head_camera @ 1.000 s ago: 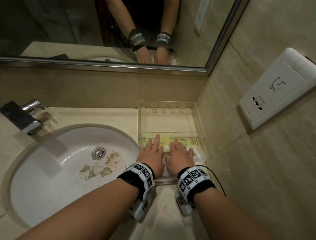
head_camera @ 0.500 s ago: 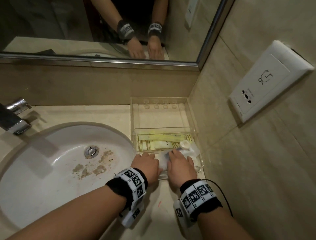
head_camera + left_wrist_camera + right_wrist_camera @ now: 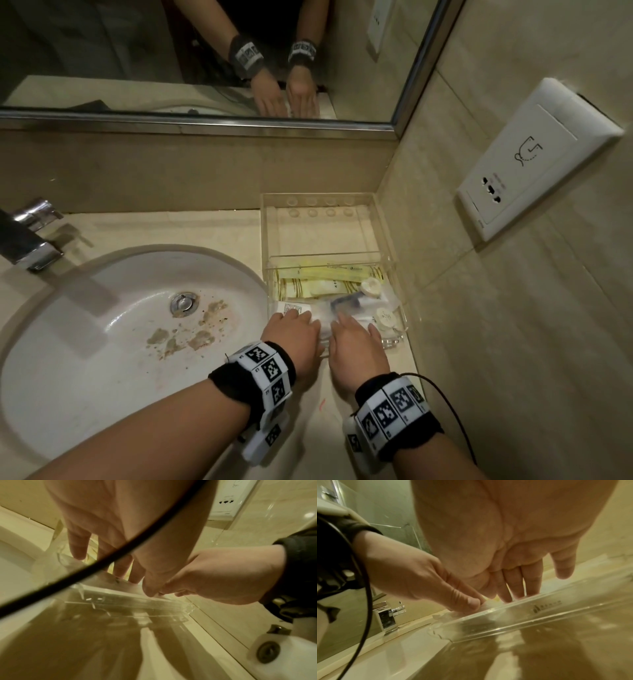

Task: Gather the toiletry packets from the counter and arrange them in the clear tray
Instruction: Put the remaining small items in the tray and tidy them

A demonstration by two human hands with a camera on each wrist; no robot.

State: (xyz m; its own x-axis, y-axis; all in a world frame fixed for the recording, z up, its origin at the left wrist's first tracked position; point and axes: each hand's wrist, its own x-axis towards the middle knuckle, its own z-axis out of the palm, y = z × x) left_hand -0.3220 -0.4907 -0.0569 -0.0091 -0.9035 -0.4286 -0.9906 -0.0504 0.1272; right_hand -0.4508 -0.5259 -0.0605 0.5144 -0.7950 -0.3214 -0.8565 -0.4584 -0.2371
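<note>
A clear tray stands on the counter in the corner, right of the sink, with a divider across it. Its near compartment holds yellow packets, white packets and two small round caps. My left hand and right hand lie side by side over the tray's near end, palms down. Their straight fingers rest on the white and clear packets. The left wrist view shows my left fingers pointing down into the tray. In the right wrist view my right fingers reach over the front wall.
The white sink, with brown dirt near its drain, lies left of the tray. A chrome faucet stands at the far left. A tiled wall with a white socket plate is close on the right. A mirror hangs above the counter.
Both hands have drawn back from the yellow packets toward the tray's near edge. They now lie on the white packets, and the yellow packets and caps are uncovered.
</note>
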